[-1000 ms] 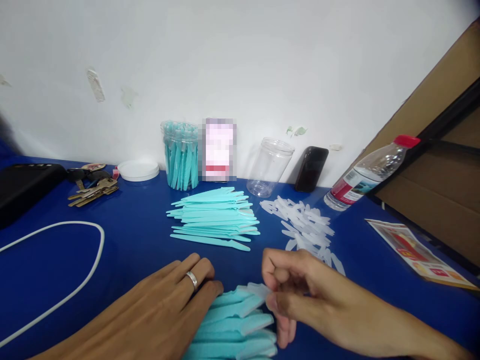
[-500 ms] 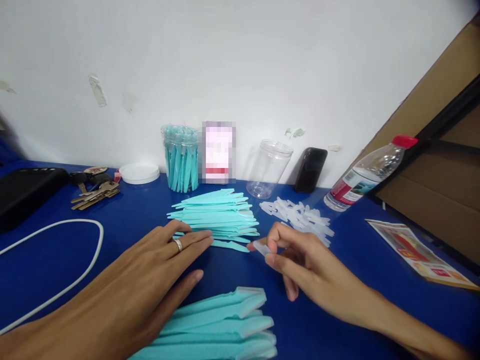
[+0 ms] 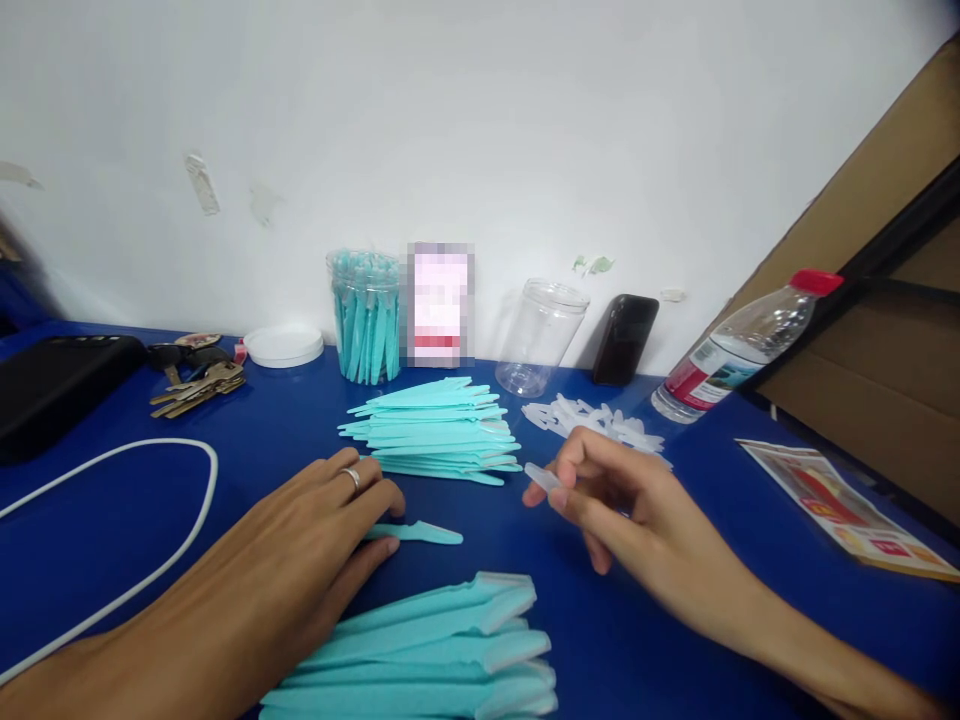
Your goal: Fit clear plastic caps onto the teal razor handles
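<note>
Head view shows the left hand [image 3: 300, 545] lying flat on the blue counter [image 3: 247, 450], palm down, a ring on one finger. Its fingers [image 3: 379, 520] press on the handle end of a single teal stick [image 3: 420, 532], which lies flat and pokes out to the right from under the fingertips; the grip is a loose pinch against the counter rather than a clench. The right hand [image 3: 630, 510] hovers just right of that stick, its thumb and forefinger pinching a small clear cap [image 3: 541, 477], the other fingers curled under. Cap and stick tip are near each other but apart.

Behind the hands lies a stack of teal sticks [image 3: 435, 430], and just right of it a heap of clear caps [image 3: 600, 422]. Nearer the body, below both hands, a row of capped teal sticks [image 3: 450, 650] fans out. At the wall stand a jar of sticks [image 3: 365, 315], an empty jar [image 3: 541, 335], a phone [image 3: 624, 338] and a water bottle [image 3: 739, 345].
</note>
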A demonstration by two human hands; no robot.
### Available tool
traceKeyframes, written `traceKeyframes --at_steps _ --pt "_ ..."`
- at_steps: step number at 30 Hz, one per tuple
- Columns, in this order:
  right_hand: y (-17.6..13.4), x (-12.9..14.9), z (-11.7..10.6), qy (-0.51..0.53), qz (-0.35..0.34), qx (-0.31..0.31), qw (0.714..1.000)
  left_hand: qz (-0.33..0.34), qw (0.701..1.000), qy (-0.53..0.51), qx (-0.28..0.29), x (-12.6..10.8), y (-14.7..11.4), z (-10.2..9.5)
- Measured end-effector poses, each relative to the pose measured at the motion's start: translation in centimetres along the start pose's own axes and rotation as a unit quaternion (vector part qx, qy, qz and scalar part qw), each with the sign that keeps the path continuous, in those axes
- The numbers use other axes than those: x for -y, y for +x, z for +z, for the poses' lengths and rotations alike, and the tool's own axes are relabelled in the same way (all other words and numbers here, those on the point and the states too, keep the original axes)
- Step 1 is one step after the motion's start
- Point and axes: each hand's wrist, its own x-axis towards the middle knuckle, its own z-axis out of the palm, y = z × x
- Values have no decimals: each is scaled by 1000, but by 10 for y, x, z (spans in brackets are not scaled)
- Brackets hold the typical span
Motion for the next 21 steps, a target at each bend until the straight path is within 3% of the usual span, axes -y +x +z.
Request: traceKeyframes --at_steps 3,12,17,21 --pt "2 3 0 12 18 -20 1000 -45 998 -40 9 1 0 1" --pt "5 3 3 173 70 38 982 -117 975 -189 -1 -8 -1 -10" --pt "0 6 8 207 48 44 976 -151 969 -193 0 -18 -7 -12" --pt "-6 6 11 209 34 30 977 -139 973 -181 -18 -24 -8 -14"
